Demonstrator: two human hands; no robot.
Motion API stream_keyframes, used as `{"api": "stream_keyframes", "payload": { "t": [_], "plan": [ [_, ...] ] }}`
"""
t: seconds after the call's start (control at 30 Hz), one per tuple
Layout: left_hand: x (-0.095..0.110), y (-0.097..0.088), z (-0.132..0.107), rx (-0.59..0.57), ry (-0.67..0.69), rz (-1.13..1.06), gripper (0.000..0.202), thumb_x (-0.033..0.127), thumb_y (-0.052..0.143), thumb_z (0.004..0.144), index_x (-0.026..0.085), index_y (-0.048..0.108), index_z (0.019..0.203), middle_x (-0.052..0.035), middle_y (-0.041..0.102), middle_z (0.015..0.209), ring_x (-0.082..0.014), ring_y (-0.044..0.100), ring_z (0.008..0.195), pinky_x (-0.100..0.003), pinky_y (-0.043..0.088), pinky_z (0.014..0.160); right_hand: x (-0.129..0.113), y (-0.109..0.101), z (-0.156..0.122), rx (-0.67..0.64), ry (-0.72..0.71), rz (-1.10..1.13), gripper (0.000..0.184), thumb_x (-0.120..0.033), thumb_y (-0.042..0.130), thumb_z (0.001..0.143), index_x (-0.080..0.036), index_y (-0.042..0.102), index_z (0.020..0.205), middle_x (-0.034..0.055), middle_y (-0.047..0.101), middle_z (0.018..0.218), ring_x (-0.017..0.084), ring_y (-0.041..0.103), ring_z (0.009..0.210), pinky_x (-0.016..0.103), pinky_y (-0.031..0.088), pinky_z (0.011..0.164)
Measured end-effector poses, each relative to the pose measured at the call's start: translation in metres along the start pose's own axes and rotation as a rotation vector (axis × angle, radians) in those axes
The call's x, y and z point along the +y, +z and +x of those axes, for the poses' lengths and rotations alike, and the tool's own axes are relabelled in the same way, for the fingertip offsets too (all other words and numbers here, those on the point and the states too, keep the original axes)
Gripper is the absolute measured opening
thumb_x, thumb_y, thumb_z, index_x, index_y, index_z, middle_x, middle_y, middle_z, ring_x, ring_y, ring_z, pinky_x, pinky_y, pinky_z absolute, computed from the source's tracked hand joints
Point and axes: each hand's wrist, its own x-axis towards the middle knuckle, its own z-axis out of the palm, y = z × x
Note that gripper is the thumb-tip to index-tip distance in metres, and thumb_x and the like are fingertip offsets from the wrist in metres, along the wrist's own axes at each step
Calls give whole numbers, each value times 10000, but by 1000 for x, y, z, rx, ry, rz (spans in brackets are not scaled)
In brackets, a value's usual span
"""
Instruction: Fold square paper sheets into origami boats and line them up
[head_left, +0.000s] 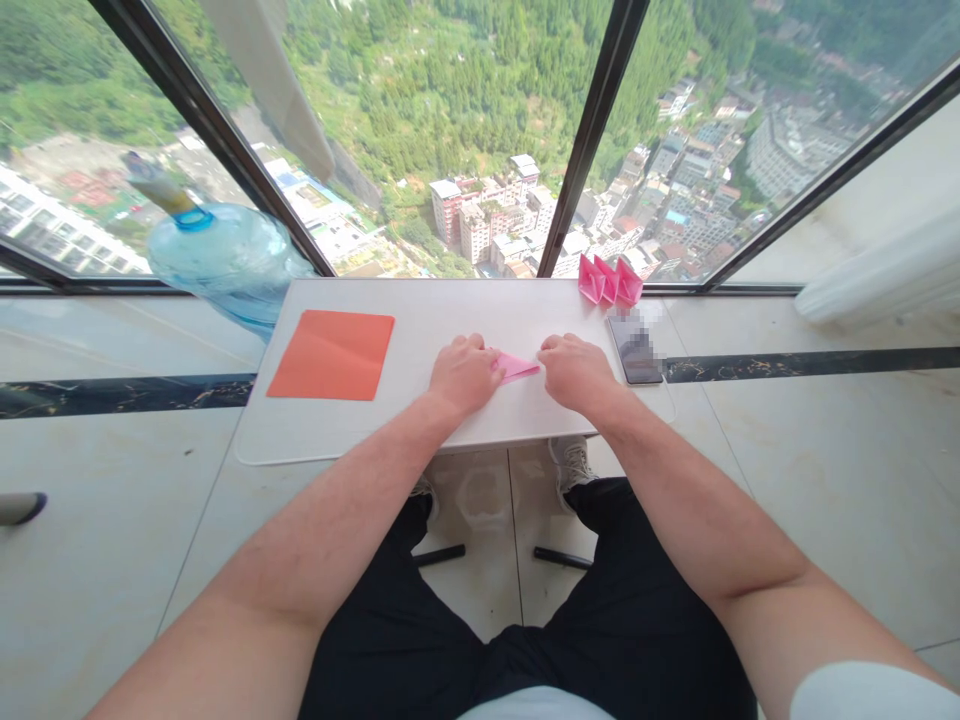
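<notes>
A small piece of folded pink paper [519, 368] lies near the middle of the white table, its visible part tapering towards the right. My left hand [465, 376] grips its left side, with the thumb over the paper and the fingers curled; part of the paper is hidden beneath. At the pointed right end my right hand [574, 372] is closed, thumb against bent fingers at the paper's tip. Several folded pink paper shapes [609, 281] stand together at the back right corner. To the left rests a stack of orange-red paper sheets [331, 355].
The white table [420, 305] stands against tall windows. A phone [634, 350] lies at its right end. Behind the left end is a large blue water bottle [225, 250]. Below are my shoes [571, 465] and dark table feet [562, 558] on the tiled floor.
</notes>
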Motion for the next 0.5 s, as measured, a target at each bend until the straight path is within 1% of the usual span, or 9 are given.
{"api": "stream_keyframes", "payload": {
  "t": [0.07,0.13,0.23,0.3,0.4,0.5],
  "plan": [
    [5,0,-2,11,-12,23,368,393,454,961,193,753,1041,-134,639,1043,-297,569,1011,-429,454,867,-5,4,4,63,-56,27,384,-92,490,872,-221,692,1171,125,648,1237,275,566,1012,376,448,753],
    [10,1,-4,14,-30,39,397,377,418,976,160,738,1064,-160,633,1042,-316,565,1032,-442,451,852,-10,9,8,63,-102,35,413,-113,471,892,-222,645,1250,124,636,1246,272,564,1008,383,445,771],
    [17,1,-8,15,-47,57,413,338,381,985,120,719,1077,-189,622,1049,-335,551,1047,-459,445,845,-15,14,11,37,-107,24,389,-122,460,900,-207,643,1233,133,638,1221,277,556,1009,395,434,794],
    [20,0,-10,30,-44,63,399,323,382,983,118,707,1091,-199,615,1090,-343,533,1074,-467,436,857,-16,15,12,36,-91,18,372,-120,461,895,-207,652,1203,135,634,1226,281,549,1023,396,428,798],
    [21,0,-12,37,14,44,396,322,355,1001,166,671,1181,-173,615,1190,-327,516,1121,-461,420,881,-16,14,12,43,-77,18,351,-136,450,906,-205,654,1184,137,635,1222,288,543,1024,405,424,787],
    [20,-1,-11,26,63,22,413,324,319,1019,203,631,1260,-140,640,1198,-308,525,1121,-458,405,896,-16,14,11,61,-70,24,374,-142,443,911,-210,633,1227,136,636,1227,296,538,1022,413,422,784]
  ]
}}
